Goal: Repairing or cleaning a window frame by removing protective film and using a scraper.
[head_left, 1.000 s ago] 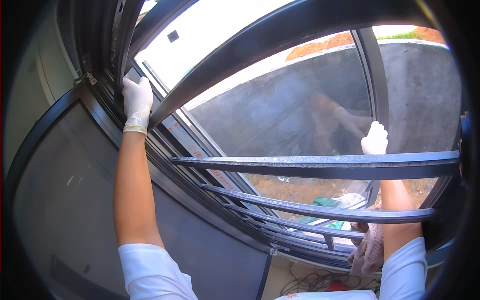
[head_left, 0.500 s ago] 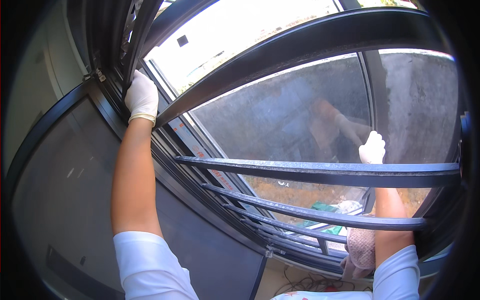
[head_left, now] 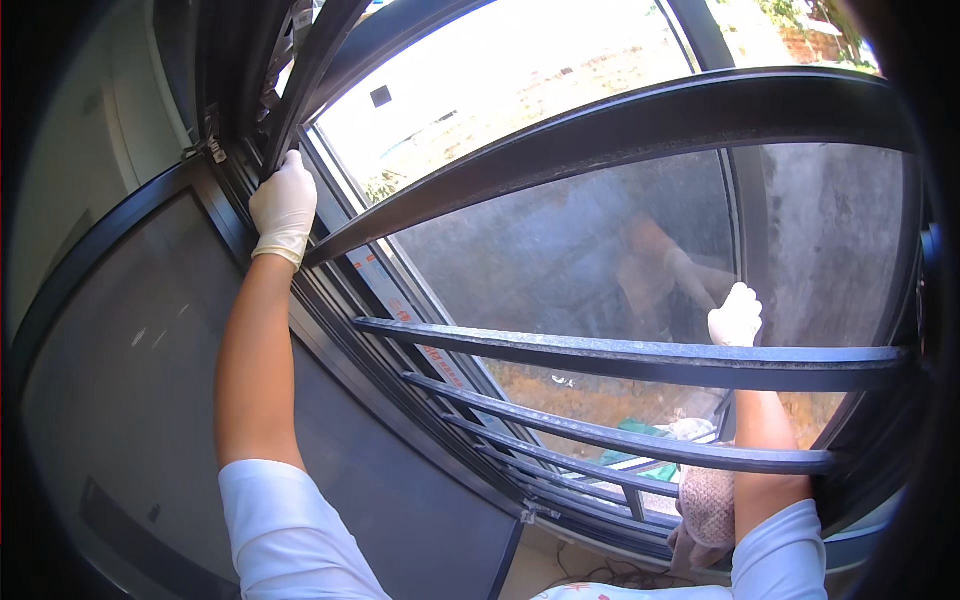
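Note:
My left hand [head_left: 284,210], in a thin white glove, is wrapped round the edge of a dark metal window frame [head_left: 300,105] at the upper left. Through a gap in the dark bars [head_left: 630,362] reaches my right arm. Beyond them my gloved right hand [head_left: 735,316] is closed in a fist beside the dark upright [head_left: 745,215] of the outer window. What its fingers hold, if anything, is hidden. The glass pane [head_left: 550,225] mirrors my right arm. Next to my right forearm, a brownish-pink textured cloth [head_left: 707,505] hangs over a lower bar.
A dark framed panel [head_left: 150,350] stands open on the left. Protective tape [head_left: 395,300] with red print runs along the sill track. Outside are a grey wall [head_left: 825,230] and a green sheet [head_left: 640,440] low down. Cables [head_left: 610,572] lie on the floor below.
The view has tilted up, so more of the outdoors shows at the top. Both hands keep nearly the same places on and beside the window; the right one sits slightly farther left in the picture.

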The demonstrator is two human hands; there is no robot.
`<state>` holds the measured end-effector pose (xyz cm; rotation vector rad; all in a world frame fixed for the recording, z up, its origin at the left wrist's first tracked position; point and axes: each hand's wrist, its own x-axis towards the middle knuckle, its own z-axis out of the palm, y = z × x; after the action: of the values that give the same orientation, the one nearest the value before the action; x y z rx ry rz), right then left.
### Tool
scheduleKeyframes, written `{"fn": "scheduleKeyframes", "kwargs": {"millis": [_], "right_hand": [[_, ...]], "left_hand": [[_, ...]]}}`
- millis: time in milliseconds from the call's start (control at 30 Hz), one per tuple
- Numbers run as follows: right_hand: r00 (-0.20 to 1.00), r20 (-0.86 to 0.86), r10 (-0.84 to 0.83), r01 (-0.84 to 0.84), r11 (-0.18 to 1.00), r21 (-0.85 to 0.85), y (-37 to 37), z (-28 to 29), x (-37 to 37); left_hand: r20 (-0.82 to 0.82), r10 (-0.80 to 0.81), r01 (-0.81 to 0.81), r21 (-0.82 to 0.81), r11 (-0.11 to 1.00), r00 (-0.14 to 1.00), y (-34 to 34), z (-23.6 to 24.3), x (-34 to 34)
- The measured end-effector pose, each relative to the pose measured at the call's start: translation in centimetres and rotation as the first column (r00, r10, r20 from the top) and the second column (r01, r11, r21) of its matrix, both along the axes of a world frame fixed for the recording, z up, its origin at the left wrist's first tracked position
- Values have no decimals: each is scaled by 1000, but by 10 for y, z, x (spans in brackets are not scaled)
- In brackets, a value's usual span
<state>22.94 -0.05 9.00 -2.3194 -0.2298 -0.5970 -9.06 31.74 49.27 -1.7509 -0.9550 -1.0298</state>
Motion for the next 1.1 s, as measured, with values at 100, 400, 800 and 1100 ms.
{"fn": "scheduleKeyframes", "kwargs": {"millis": [100,400,800,1100], "right_hand": [[1000,4,-10,10,1000,3,-1,2,-2],[998,-62,-32,30,999,-25,0,4,0],[998,-34,-49,45,992,-121,-5,-3,13],[999,-20,26,-27,997,-71,3,-10,22]], "left_hand": [[18,-103,104,-2,995,994,0,-4,-10],[142,-619,623,-356,696,773,9,-40,-59],[890,-305,937,-349,24,339,-41,-152,-81],[964,-155,944,165,-286,-215,-46,-152,17]]}}
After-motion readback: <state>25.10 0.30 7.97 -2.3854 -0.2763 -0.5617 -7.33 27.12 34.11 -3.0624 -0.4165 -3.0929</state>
